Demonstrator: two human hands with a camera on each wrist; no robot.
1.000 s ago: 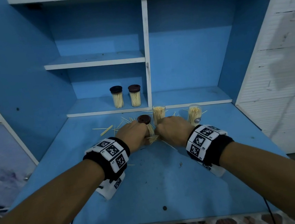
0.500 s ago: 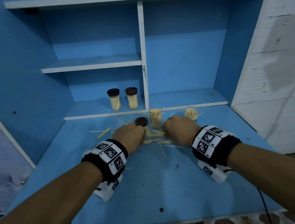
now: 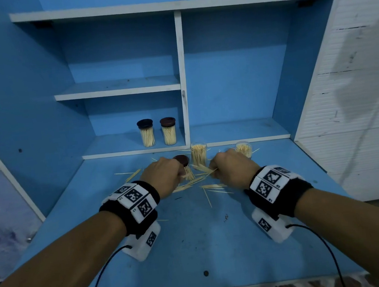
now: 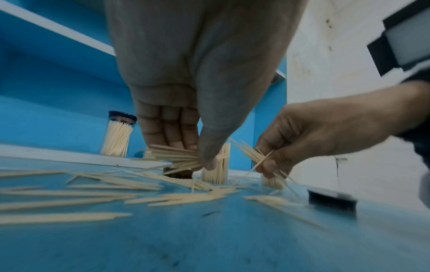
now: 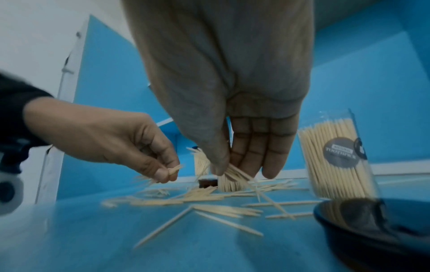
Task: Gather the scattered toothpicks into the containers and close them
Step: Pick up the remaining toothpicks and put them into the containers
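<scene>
Loose toothpicks (image 3: 190, 184) lie scattered on the blue desk (image 3: 196, 242) between my hands. My left hand (image 3: 180, 175) pinches a small bundle of toothpicks (image 4: 173, 156) between thumb and fingers, just above the desk. My right hand (image 3: 214, 171) pinches another bundle (image 5: 234, 173), some sticks poking out sideways. Two open clear containers stand behind the hands, one in the middle (image 3: 198, 153) and one to the right (image 3: 244, 149), both holding toothpicks. A brown lid (image 3: 182, 160) lies by my left hand. A dark lid (image 5: 372, 222) lies by my right wrist.
Two closed toothpick containers (image 3: 146, 134) (image 3: 168, 132) stand on the low shelf at the back left. A white upright divider (image 3: 184, 77) splits the shelving. More toothpicks (image 3: 132, 174) lie left of my left hand. A white panelled wall (image 3: 355, 104) bounds the right side.
My hands have drawn apart from the middle pile, each coming away with a pinched bundle of toothpicks. Several sticks now lie spread on the desk between them.
</scene>
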